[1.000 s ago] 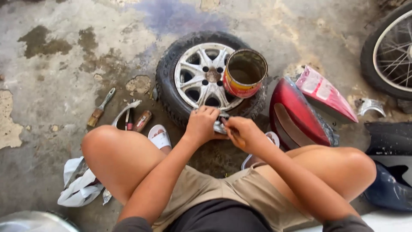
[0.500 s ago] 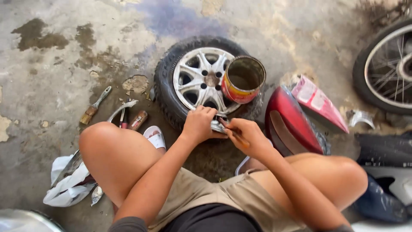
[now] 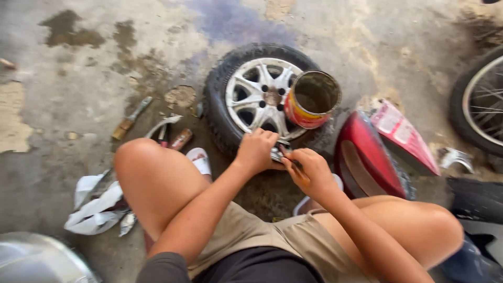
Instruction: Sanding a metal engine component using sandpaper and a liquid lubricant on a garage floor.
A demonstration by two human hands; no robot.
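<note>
Stained concrete floor [image 3: 78, 68] bearing small black tyre with silver spoked rim [image 3: 246, 94]; before it, left hand [image 3: 255, 152] fingers grip small grey metal part [image 3: 279, 153], right hand [image 3: 313, 173] fingers pinch thin dark tool [image 3: 291, 160] against it.

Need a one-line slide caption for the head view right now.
Squatting person's left hand and right hand grip a small metal part beside a wheel holding a tilted can.
</note>
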